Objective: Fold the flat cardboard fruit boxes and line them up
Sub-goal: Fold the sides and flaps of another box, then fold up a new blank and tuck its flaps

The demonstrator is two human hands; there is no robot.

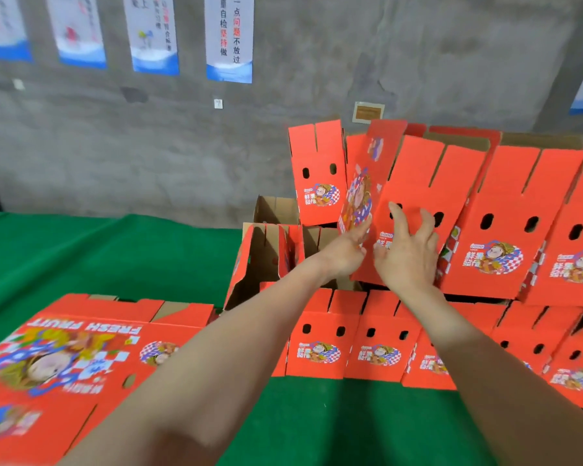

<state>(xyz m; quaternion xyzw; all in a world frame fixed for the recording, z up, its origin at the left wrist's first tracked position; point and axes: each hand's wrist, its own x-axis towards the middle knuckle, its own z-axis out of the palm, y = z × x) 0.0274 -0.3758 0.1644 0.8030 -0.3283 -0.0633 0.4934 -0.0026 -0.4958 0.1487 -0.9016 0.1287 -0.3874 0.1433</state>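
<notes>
- A folded red fruit box (414, 183) is held tilted in the upper row, its lower edge resting on the lower row of folded boxes (317, 344).
- The right hand (408, 253) is pressed open against the box's front face, fingers spread beside the two handle holes.
- The left hand (349, 250) is laid against the box's printed side panel near the lower corner, fingers stretched upward and not curled round anything.
- More folded boxes (492, 230) are leaned just to the right of it in the same upper row, their slotted flaps raised.
- One folded box (317, 176) is stood upright just to the left, behind the held box.
- Opened boxes (260, 260) with brown insides showing are seen left of the hands, lower down.
- A stack of flat boxes (64, 364) is laid at the near left, printed side up.
- Everything is carried on a green-covered surface (115, 257).
- Posters (229, 38) are hung on the grey wall (384, 62) behind.
</notes>
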